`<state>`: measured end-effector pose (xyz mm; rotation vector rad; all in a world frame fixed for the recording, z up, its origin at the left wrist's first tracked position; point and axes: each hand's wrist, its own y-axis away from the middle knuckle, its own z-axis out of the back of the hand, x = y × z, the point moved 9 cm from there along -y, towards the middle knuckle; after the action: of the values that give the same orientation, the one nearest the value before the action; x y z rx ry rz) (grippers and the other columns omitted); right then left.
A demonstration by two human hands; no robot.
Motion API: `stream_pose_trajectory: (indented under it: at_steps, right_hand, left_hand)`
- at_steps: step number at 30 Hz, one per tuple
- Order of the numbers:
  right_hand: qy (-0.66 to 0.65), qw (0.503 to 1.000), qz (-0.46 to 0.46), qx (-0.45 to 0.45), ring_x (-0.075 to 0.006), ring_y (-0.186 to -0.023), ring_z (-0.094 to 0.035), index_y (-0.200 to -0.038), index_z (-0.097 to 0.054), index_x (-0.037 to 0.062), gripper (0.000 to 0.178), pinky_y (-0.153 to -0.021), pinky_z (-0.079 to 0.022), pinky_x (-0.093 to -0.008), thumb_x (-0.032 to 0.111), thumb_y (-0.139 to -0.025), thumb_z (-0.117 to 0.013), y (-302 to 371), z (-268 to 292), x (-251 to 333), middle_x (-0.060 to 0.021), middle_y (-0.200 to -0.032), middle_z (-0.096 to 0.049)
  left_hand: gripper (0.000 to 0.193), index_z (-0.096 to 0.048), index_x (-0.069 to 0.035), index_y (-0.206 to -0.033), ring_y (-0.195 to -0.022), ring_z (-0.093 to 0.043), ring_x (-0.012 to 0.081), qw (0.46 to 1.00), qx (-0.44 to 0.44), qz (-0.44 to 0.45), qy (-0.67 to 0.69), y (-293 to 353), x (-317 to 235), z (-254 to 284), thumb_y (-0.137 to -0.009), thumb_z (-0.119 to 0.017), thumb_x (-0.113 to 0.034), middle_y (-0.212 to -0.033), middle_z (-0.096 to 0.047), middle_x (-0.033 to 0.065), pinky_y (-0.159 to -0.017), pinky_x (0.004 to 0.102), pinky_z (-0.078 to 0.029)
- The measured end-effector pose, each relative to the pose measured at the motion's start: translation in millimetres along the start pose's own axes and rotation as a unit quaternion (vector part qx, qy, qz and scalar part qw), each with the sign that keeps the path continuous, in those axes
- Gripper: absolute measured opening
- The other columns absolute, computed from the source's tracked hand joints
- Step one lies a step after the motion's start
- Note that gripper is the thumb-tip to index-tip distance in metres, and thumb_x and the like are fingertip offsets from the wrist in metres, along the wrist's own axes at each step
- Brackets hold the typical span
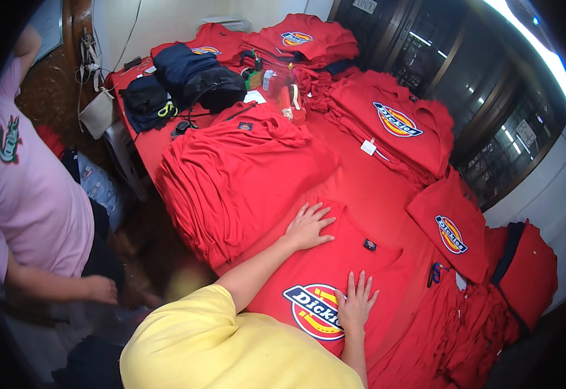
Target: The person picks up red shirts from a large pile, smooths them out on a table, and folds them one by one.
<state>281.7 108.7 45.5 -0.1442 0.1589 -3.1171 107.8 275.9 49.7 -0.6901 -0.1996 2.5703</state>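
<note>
A red T-shirt (pixel 380 269) with a printed oval emblem lies spread out in front of me, its neckline turned away to the right. My left hand (pixel 310 227) rests flat on the shirt's far left shoulder area, fingers spread. Beside the emblem, my right hand (pixel 355 303) lies on the fabric with its fingers apart, partly covering the print. Neither hand grips anything. Just past my left hand is a loose, thick pile of red shirts (pixel 240 175).
Folded red shirts (pixel 399 120) are stacked along the far right. Black bags (pixel 195 78) and small bottles (pixel 268 79) sit at the back. Blue-handled scissors (pixel 434 275) lie to the right, near heaped red fabric (pixel 451 337). A person in a pink shirt (pixel 36 194) stands at the left.
</note>
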Motion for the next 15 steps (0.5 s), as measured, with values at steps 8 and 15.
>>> stream_pose_trajectory:
  at_steps: [8, 15]
  right_hand:
    - [-0.006, 1.000, -0.004, -0.001, -0.0322, -0.146, -0.014, -0.148, -0.035, 0.0175, 0.064, -0.114, -0.005, -0.0584, 0.048, -0.093, -0.050, 1.6, 1.5, -1.0, -0.0112, -0.156, -0.024]
    - [-0.015, 1.000, -0.004, -0.007, -0.0326, -0.145, -0.015, -0.146, -0.037, 0.0173, 0.063, -0.114, -0.005, -0.0585, 0.048, -0.093, -0.050, -0.9, 4.2, 1.4, -0.0112, -0.156, -0.024]
  left_hand:
    - [0.063, -0.053, -0.018, -0.135, -0.143, -0.022, 0.0268, 1.000, -0.014, -0.006, 0.014, -0.3, -1.2, -0.3, -0.086, -0.058, -0.055, -0.150, -0.037, 0.0082, -0.118, 0.0481, -0.013]
    - [0.061, -0.055, -0.018, -0.134, -0.142, -0.024, 0.0260, 1.000, -0.024, -0.002, 0.011, -0.1, 2.9, 2.7, -0.084, -0.060, -0.053, -0.148, -0.039, 0.0076, -0.117, 0.0480, -0.013]
